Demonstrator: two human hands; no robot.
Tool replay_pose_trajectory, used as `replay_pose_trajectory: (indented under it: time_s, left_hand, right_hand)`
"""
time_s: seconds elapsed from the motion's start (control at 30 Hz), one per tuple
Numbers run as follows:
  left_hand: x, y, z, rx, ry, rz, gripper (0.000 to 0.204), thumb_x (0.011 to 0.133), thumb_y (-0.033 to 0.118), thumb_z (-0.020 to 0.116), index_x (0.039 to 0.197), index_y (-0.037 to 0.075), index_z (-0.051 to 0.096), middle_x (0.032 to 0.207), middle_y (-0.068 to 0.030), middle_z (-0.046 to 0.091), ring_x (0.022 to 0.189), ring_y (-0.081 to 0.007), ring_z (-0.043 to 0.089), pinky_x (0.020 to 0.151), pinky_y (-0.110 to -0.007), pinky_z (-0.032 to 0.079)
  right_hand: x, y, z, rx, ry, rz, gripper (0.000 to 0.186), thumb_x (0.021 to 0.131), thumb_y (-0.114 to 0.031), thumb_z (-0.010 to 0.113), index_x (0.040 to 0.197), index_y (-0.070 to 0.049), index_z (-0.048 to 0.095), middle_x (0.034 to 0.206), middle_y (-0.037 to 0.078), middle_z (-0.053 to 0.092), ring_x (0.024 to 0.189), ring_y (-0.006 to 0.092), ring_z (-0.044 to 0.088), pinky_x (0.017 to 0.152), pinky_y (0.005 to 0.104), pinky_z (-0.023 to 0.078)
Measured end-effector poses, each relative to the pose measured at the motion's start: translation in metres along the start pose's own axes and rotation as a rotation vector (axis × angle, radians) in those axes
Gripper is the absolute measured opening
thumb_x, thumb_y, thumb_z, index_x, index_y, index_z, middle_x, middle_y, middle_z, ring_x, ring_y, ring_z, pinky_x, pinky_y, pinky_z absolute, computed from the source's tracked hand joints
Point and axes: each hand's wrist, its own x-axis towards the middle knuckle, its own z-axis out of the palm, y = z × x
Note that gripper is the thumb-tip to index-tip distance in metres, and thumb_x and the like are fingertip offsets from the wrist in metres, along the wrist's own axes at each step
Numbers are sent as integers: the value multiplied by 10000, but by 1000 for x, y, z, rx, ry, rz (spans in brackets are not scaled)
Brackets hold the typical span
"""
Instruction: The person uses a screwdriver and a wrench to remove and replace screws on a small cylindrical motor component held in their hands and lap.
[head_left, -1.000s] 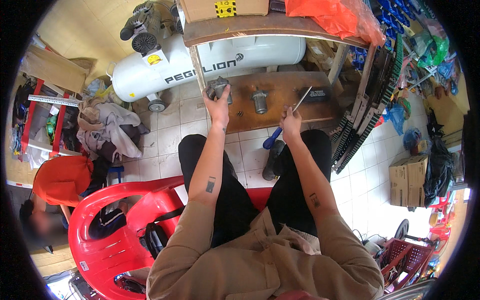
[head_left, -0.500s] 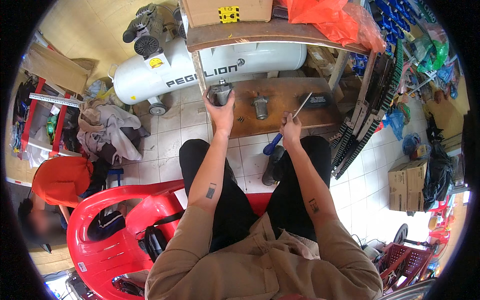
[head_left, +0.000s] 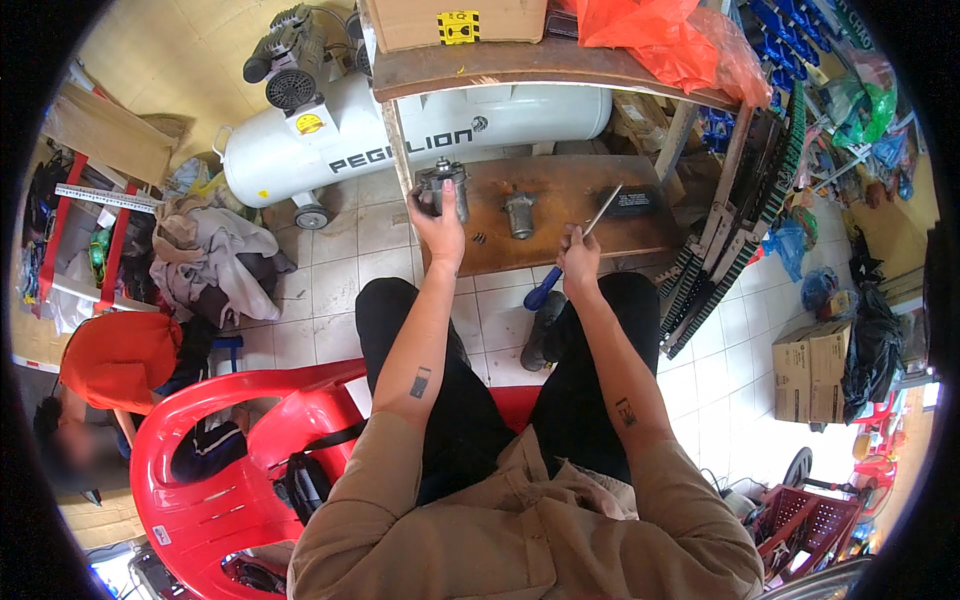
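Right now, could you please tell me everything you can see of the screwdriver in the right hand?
The screwdriver has a blue handle and a slim, bare metal shaft. The right hand grips it around the middle, so the handle end sticks out down and left toward the knees, while the shaft slants up and right over the low wooden bench. Its tip is in the air near a dark flat plate; no contact is visible.

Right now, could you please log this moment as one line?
left hand: grips grey metal part | right hand: holds blue-handled screwdriver | second metal part: on low wooden bench
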Motion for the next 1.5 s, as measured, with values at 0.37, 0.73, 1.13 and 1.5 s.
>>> replay_pose_trajectory:
  time_s: [0.37,0.73,1.13,1.5]
  left_hand:
    - [-3,19,5,-25,-33,24,373,883,280,713,1062,-20,582,969,-68,616,875,-145,550,812,-285,447]
    - [2,18,7,-133,40,-68,406,949,402,586,1007,0,598,900,-67,647,773,-135,601,680,-264,467]
    - [3,21,8,-262,62,-224,396,949,375,596,968,-20,607,918,-58,604,829,-128,531,760,-276,441]
    - [8,17,8,-161,-18,-368,365,929,366,655,956,3,629,893,-32,621,784,-99,542,694,-254,449]
  right_hand:
    - [3,3,-3,10,-7,-27,217,1036,-225,423,1063,-52,550,703,5,468,504,88,378,448,260,318]
    - [8,10,-7,-3,-14,-40,217,1035,-226,427,1054,-54,558,710,3,469,521,89,385,462,260,325]
    - [5,7,-4,-26,-2,-36,224,1035,-224,433,1054,-46,567,699,5,467,520,92,399,465,257,338]
    - [4,7,-6,2,-18,-33,226,1038,-231,426,1077,-47,551,714,5,470,528,81,395,467,241,330]
